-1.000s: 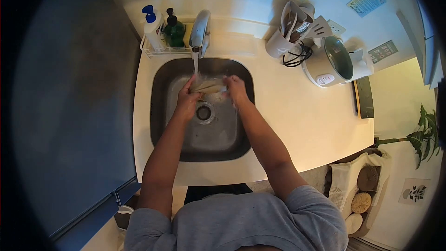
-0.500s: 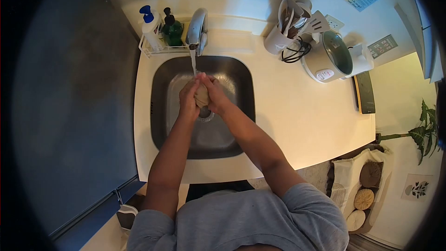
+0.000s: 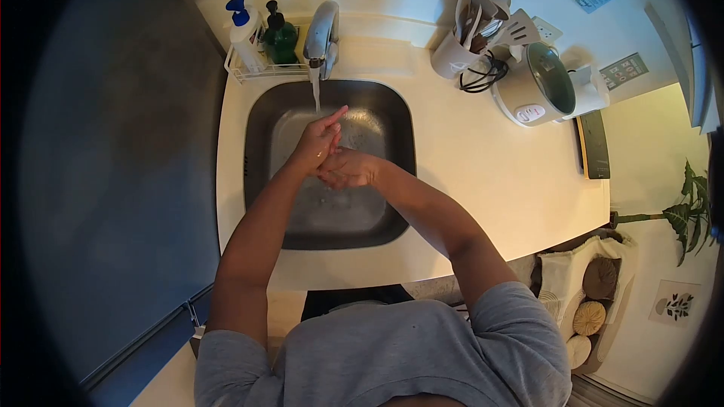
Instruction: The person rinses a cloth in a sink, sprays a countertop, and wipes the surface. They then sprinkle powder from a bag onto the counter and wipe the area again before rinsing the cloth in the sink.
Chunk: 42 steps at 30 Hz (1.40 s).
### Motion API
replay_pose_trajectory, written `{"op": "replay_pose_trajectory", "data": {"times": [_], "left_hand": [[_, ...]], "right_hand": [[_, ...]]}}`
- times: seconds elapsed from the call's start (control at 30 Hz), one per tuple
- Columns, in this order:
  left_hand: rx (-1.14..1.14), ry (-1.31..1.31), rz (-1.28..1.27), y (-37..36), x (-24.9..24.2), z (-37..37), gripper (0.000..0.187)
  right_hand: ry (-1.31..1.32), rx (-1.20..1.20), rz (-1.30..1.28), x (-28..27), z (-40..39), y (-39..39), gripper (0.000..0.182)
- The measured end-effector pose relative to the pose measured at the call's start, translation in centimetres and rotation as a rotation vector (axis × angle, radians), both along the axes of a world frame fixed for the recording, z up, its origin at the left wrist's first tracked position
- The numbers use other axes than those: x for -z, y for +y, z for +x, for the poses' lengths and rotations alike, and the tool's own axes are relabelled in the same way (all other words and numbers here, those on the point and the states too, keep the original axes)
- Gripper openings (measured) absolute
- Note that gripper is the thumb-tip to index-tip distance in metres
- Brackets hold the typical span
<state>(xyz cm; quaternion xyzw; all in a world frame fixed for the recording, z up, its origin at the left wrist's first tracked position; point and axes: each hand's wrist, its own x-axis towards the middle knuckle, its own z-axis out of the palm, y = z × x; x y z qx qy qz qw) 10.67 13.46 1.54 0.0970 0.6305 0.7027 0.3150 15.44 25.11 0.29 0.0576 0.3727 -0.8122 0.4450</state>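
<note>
Water runs from the chrome faucet (image 3: 322, 34) into the dark metal sink (image 3: 332, 230). Over the basin, my left hand (image 3: 315, 142) crosses below the stream with one finger stretched out to the upper right; its other fingers are partly hidden. My right hand (image 3: 348, 167) lies against the heel and wrist of my left hand, fingers curled around it. Wet spots glint on my left hand near the wrist. I make out no object in either hand.
A wire rack (image 3: 260, 71) by the faucet holds a blue-topped pump bottle (image 3: 246, 34) and a green pump bottle (image 3: 281, 41). Rightward on the counter are a utensil holder (image 3: 451, 56), a coiled black cord (image 3: 486, 74) and a rice cooker (image 3: 532, 90).
My hands were cupped together below the stream, with something beige between them that I cannot identify. They have separated; my right hand moved down onto my left wrist. The beige patch no longer shows.
</note>
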Motion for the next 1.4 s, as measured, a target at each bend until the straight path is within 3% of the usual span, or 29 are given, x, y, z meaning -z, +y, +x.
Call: {"op": "replay_pose_trajectory", "data": {"times": [0.07,0.2,0.27,0.3,0.37,0.4,0.47,0.6,0.67,0.8,0.87,0.9,0.97,1.0,1.07,1.2,1.23,1.27,1.3,1.33,1.37,1.4], "left_hand": [[-0.009,-0.012,-0.030,0.6,0.6,0.2,0.037],[-0.058,0.052,-0.111,1.8,1.2,0.9,0.037],[-0.132,0.112,-0.225,2.6,1.4,1.2,0.035],[-0.124,0.115,-0.224,2.9,2.0,1.3,0.035],[-0.175,0.268,-0.275,3.7,3.1,1.4,0.034],[-0.168,0.271,-0.274,4.2,3.3,1.6,0.034],[-0.252,0.267,-0.369,5.1,3.5,2.1,0.033],[-0.244,0.139,-0.367,6.7,6.1,2.2,0.036],[-0.383,-0.022,-0.313,7.6,8.1,2.1,0.038],[-0.435,-0.317,-0.308,7.2,5.2,3.4,0.041],[-0.365,-0.376,-0.045,5.6,4.0,4.3,0.040],[-0.382,-0.369,-0.040,4.5,3.5,4.6,0.040],[-0.185,-0.285,0.052,1.4,2.8,6.0,0.041],[-0.206,-0.278,0.057,0.3,2.4,6.6,0.041],[0.108,-0.119,-0.043,-1.9,1.4,7.5,0.044],[0.146,-0.255,-0.047,-7.6,-2.8,8.0,0.038],[0.256,-0.163,-0.337,-9.0,-4.4,7.9,0.034],[0.363,-0.070,-0.628,-10.2,-5.1,7.7,0.034],[0.343,-0.070,-0.625,-11.2,-4.6,8.0,0.034],[0.198,0.091,-0.590,-12.0,-3.4,8.5,0.035],[0.054,0.252,-0.554,-12.6,-2.2,8.8,0.036],[0.039,0.251,-0.553,-13.0,-1.4,9.0,0.036]], "right_hand": [[-0.016,0.030,0.197,-0.6,0.4,-0.2,0.011],[-0.009,0.030,0.296,1.7,1.0,0.1,0.011],[0.023,0.087,0.531,1.9,1.4,0.1,0.009],[0.022,0.096,0.531,1.5,1.8,0.2,0.009],[0.261,0.102,0.814,0.7,2.5,0.3,0.016],[0.259,0.110,0.814,1.7,2.7,0.5,0.016],[0.756,0.117,1.169,4.7,3.1,1.1,0.026],[0.689,0.024,1.456,3.2,3.9,2.0,0.029],[0.720,-0.121,1.574,1.8,4.4,2.5,0.026],[0.652,-0.048,1.589,1.8,5.2,3.5,0.033],[0.800,0.051,1.375,1.4,5.3,5.3,0.041],[0.819,0.043,1.369,0.7,4.8,6.7,0.041],[0.664,-0.079,0.940,-1.1,4.1,8.8,0.048],[0.680,-0.095,0.936,-2.2,3.7,8.5,0.048],[0.550,-0.156,0.731,-5.2,3.2,7.1,0.043],[0.614,-0.217,0.812,-9.1,1.4,2.6,0.038],[0.626,-0.235,0.808,-9.0,1.0,1.4,0.038],[0.896,-0.258,0.922,-8.8,0.4,0.1,0.035],[1.169,-0.276,1.028,-8.8,0.0,-1.2,0.033],[1.181,-0.289,1.024,-9.5,-0.6,-2.4,0.033],[1.453,-0.250,1.072,-10.2,-1.5,-3.6,0.029],[1.723,-0.203,1.106,-11.3,-2.5,-4.8,0.026]]}}
